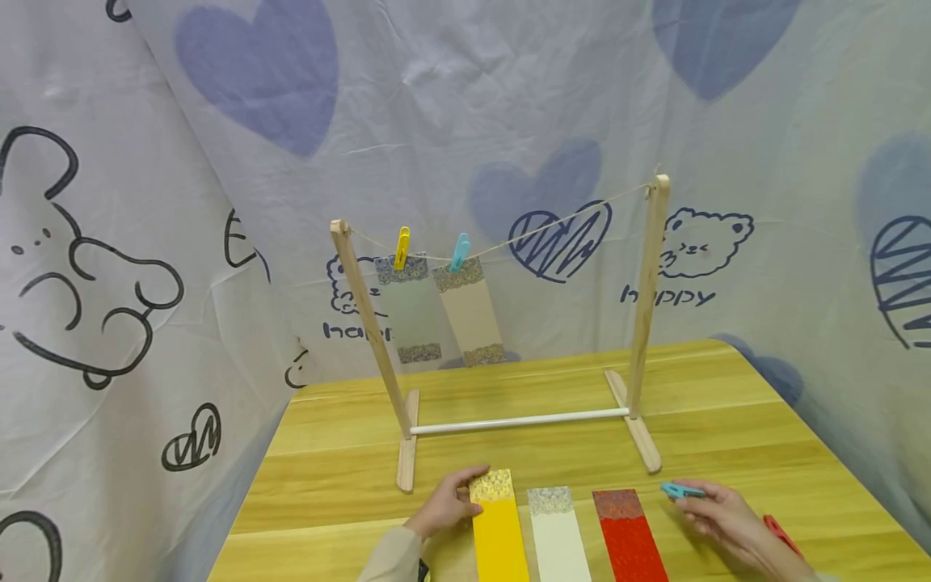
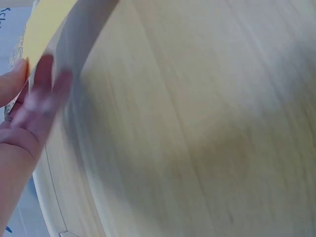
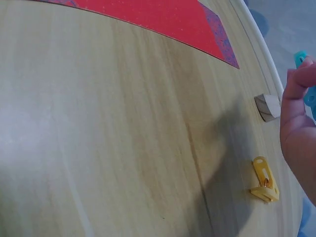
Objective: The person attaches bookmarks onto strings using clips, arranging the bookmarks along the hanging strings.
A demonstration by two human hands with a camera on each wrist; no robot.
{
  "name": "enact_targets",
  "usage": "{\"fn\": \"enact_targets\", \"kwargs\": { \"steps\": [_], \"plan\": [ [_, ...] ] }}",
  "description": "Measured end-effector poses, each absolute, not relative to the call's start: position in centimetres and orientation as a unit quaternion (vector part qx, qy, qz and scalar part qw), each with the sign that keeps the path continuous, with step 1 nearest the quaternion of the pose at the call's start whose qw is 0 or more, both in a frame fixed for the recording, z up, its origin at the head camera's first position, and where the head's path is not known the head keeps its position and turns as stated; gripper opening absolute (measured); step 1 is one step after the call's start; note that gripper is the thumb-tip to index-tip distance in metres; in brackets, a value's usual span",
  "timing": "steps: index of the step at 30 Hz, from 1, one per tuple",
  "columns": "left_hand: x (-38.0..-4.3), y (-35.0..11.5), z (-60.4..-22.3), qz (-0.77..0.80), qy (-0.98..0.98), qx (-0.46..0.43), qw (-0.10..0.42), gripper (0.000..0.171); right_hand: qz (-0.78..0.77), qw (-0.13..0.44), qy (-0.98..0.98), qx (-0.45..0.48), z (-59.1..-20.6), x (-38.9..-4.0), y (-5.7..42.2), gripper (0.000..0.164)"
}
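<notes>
My left hand (image 1: 447, 507) pinches the upper left edge of a yellow paper strip (image 1: 500, 540) with a patterned top band. In the left wrist view the thumb is on the strip's yellow face (image 2: 44, 22) and the fingers are behind it, its edge raised off the wood. A light blue clothespin (image 1: 682, 491) is between the thumb and fingers of my right hand (image 1: 727, 521), held above the table to the right of a red strip (image 1: 631, 537). Between the yellow and red strips lies a white strip (image 1: 558, 537).
Behind the strips stands a wooden frame (image 1: 647, 299) with a string (image 1: 538, 232). A yellow clothespin (image 1: 402, 248) and a blue one (image 1: 460, 252) hold two pale strips there. A red clothespin (image 1: 781, 533) and another yellow clothespin (image 3: 265, 180) lie on the table at right.
</notes>
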State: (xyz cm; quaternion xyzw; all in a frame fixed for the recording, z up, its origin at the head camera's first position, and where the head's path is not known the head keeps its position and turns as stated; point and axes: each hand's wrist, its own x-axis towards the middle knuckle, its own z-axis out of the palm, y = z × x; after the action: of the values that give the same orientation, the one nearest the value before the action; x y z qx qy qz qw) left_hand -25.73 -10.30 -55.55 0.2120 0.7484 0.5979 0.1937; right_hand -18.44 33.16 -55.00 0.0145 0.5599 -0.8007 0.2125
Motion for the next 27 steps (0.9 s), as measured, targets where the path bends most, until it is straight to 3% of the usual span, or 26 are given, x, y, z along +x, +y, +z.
{"fn": "enact_targets", "kwargs": {
  "steps": [7, 16, 27],
  "plan": [
    [-25.8, -9.9, -54.6, 0.638, 0.73, 0.161, 0.183, 0.058, -0.822, 0.223, 0.517, -0.087, -55.1, -18.9, 33.6, 0.033],
    [-26.0, -8.7, -52.2, 0.642, 0.729, 0.185, 0.147, 0.052, -0.82, 0.238, 0.477, -0.208, -53.7, -20.4, 33.7, 0.034],
    [-26.2, -7.0, -48.0, 0.651, 0.722, 0.191, 0.133, 0.051, -0.772, 0.156, 0.592, -0.17, -51.3, -21.2, 33.6, 0.03]
  ]
}}
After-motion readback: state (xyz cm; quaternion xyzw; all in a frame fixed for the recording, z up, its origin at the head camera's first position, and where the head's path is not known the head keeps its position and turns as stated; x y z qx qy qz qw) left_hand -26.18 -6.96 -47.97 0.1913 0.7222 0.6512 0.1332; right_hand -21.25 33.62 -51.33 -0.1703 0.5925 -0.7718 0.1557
